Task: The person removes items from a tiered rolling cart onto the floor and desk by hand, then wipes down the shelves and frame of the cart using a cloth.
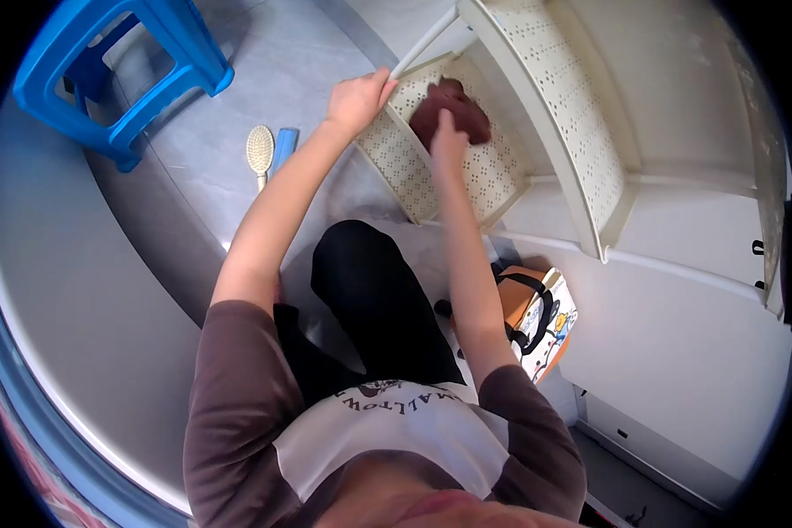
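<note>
A cream plastic shelf rack [561, 114] with small holes punched in its tiers stands in front of me. My left hand [358, 104] is closed around the rack's white post at the corner of the lower tier. Inside that lower tier, my right hand [450, 141] holds a dark red cloth [462, 116] against the perforated bottom. The cloth is bunched up, and it hides part of my fingers. The tier's near side wall [394, 158] lies between my two hands.
A blue plastic stool [119, 79] stands at the upper left. On the grey floor lie a hairbrush [260, 150] and a blue object [284, 148]. A printed bag with black handles [541, 321] sits to the right of my knee, below the rack.
</note>
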A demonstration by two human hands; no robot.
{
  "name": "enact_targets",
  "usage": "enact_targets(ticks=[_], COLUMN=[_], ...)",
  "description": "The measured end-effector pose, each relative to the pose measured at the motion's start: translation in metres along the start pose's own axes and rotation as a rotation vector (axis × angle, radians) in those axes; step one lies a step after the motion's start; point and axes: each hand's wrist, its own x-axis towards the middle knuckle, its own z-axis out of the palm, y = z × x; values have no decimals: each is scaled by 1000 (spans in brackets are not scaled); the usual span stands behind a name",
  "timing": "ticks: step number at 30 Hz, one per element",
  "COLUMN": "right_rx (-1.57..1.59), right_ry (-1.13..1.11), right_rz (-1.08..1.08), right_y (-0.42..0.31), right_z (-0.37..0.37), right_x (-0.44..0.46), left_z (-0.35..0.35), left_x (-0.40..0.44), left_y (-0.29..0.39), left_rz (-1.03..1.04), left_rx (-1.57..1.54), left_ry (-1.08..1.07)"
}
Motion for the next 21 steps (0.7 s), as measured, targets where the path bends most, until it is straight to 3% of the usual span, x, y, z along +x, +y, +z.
enact_targets(ticks=[2,5,8,11,15,21], right_rx=[-312,-204,-214,-521,-679,-966], right_ry=[-273,-491,-384,-356,-150,-76], right_rz=[-59,-352,-702,-809,-957,-531], right_y=[0,-1,15,21,34,26], right_z=[24,33,37,36,37,44], right_x=[14,34,45,53,75,117], left_z=[0,-3,1,0,-5,-10], left_x=[1,4,6,8,6,6], left_y=[0,2,0,-1,1,4], left_rz=[-7,-36,-29,-51,-43,-99], left_rx=[-2,-26,-42,-59,-113,-181], left_ry=[0,-31,-36,-91,-123,-206])
